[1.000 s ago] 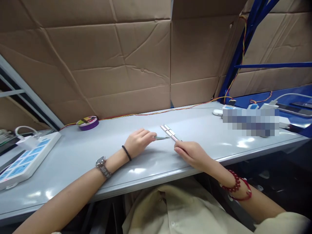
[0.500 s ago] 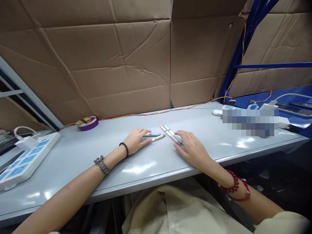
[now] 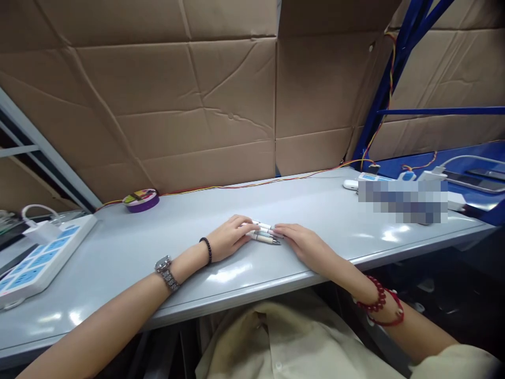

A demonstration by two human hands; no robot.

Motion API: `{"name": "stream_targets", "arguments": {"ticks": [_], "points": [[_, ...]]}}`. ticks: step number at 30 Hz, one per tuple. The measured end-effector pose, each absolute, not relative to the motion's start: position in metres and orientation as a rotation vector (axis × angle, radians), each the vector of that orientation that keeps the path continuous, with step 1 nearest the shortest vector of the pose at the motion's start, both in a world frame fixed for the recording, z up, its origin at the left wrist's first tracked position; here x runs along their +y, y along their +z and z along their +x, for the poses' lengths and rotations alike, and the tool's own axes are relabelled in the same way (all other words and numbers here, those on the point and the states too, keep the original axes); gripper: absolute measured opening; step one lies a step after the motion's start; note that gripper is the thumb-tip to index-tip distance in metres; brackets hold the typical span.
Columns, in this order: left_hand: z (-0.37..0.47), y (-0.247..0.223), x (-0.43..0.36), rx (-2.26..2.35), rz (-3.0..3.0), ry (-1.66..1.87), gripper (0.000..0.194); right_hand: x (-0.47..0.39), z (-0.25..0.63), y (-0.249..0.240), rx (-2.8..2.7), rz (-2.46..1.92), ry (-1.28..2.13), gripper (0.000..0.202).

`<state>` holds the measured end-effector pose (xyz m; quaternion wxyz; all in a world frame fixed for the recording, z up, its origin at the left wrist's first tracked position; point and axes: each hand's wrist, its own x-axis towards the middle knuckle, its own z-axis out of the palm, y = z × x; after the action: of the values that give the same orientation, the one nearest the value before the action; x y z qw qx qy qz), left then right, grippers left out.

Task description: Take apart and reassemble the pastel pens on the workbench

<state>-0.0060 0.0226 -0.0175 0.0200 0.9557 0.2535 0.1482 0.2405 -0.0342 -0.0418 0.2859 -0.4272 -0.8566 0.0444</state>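
Observation:
Several slim click pens (image 3: 265,239) with pale barrels and metal tips lie close together on the grey-white table, roughly side by side. My left hand (image 3: 231,238) has its fingers and thumb bent around their left ends, which it partly hides. At their right ends is my right hand (image 3: 305,245), its fingers stretched out and held close together, with the fingertips touching or nearly touching the pens. The right thumb is mostly hidden.
A purple round tape roll (image 3: 141,200) sits at the table's back left. At far left lies a white power strip (image 3: 51,258) with a plugged-in charger. Thin wires (image 3: 236,186) run along the back edge by the cardboard wall (image 3: 177,105). A blurred-out item (image 3: 406,200) is at right.
The pens, earlier in two separate angled pairs, now lie together in one bunch. My left hand has moved slightly right and my right hand's fingers have straightened toward the pens.

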Motion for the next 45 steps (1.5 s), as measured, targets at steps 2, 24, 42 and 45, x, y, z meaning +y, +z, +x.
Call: {"name": "stream_targets", "arguments": {"ticks": [2,24,42,45], "points": [[-0.004,-0.018,0.022,0.840,3.004,0.504,0.037,-0.034,0.240,-0.043,-2.302,-1.095,0.170,0.041],[-0.023,-0.024,0.050,1.430,2.873,0.384,0.062,-0.036,0.243,-0.044,-2.243,-1.242,0.162,0.040],[0.016,-0.017,-0.006,0.965,3.232,0.442,0.035,-0.045,0.235,-0.029,-2.402,-1.149,0.211,0.041],[0.020,-0.018,-0.015,0.969,3.235,0.388,0.036,-0.046,0.236,-0.030,-2.392,-1.155,0.214,0.046]]}}
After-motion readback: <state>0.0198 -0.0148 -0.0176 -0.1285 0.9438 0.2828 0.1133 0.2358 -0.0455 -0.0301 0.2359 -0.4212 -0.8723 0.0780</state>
